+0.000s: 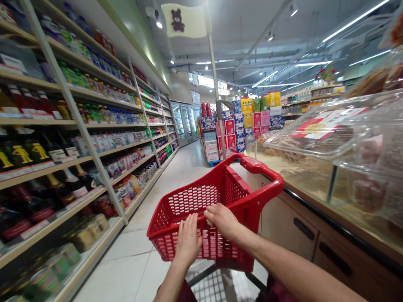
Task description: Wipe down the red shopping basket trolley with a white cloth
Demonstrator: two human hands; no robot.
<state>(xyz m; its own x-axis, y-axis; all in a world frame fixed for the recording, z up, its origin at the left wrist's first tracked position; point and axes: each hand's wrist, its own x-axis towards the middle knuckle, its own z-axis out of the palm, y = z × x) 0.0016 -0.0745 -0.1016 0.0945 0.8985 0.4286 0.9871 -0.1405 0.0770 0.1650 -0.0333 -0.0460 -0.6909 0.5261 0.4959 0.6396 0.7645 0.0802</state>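
Both hands are on the near long rim of a red plastic shopping cart, turned with its handle to the right. My left hand has its fingers laid nearly straight over the rim, the thumb outside. Just to its right, my right hand curls its fingers over the same rim. Something small and pale shows under its fingertips; I cannot make out what it is. Little of the basket's floor is visible. Rising behind the cart, a pole carries a flag with a bear on it.
Shelves of bottles and cans line the left side. Close on the right stands a wooden counter with clear plastic food boxes on it. Stacked drink cartons stand ahead, and glass-door fridges lie beyond along the tiled aisle.
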